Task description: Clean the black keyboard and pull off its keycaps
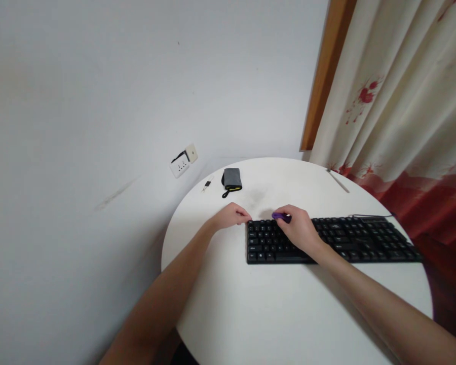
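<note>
A black full-size keyboard (pixel 289 256) lies on the round white table. At its far left corner is my left hand (pixel 230 216), fingers curled together and the fingertips on the corner. My right hand (pixel 298 228) is over the left half of the keyboard, closed around a small purple object (pixel 281 216) at the back row of keys. Most of that object is hidden by my fingers, so its exact kind does not show. My right hand and wrist cover some of the keys.
On the white table (pixel 228 304), a grey folded cloth-like item (pixel 232 177) with a black loop sits at the back, beside a small black piece (pixel 207 183). A thin stick-like tool (pixel 338 181) lies at the back right. Wall (pixel 117 101) and curtain (pixel 383 76) border the table.
</note>
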The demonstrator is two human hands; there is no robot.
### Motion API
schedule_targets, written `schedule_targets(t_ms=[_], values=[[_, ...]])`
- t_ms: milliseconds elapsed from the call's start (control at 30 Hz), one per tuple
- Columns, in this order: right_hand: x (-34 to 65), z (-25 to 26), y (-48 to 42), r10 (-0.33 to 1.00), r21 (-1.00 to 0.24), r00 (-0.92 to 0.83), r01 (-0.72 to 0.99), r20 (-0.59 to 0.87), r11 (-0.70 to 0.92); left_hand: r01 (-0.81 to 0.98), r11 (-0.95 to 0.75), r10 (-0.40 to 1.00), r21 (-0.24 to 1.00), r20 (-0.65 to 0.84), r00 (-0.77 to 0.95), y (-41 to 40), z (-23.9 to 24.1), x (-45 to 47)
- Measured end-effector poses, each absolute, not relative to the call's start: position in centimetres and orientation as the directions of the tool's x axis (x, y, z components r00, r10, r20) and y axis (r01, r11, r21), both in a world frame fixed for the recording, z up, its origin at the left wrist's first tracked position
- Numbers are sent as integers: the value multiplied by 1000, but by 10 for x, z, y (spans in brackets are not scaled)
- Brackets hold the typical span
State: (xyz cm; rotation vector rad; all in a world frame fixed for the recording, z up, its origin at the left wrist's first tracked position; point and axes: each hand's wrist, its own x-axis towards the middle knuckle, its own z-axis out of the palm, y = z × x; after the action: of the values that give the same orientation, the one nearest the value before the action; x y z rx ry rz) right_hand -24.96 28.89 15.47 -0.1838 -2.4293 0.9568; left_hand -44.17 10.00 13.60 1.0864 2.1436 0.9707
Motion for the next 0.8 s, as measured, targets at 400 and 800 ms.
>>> schedule_targets(t_ms=[400, 800], values=[[-216, 161, 215, -159, -539, -926, -332, 342, 775, 458, 432, 824, 777, -135, -550, 99, 137, -441], [-252, 157, 294, 310, -770, -846, -169, 434, 615, 445, 423, 830, 789, -141, -539, 100, 141, -438]])
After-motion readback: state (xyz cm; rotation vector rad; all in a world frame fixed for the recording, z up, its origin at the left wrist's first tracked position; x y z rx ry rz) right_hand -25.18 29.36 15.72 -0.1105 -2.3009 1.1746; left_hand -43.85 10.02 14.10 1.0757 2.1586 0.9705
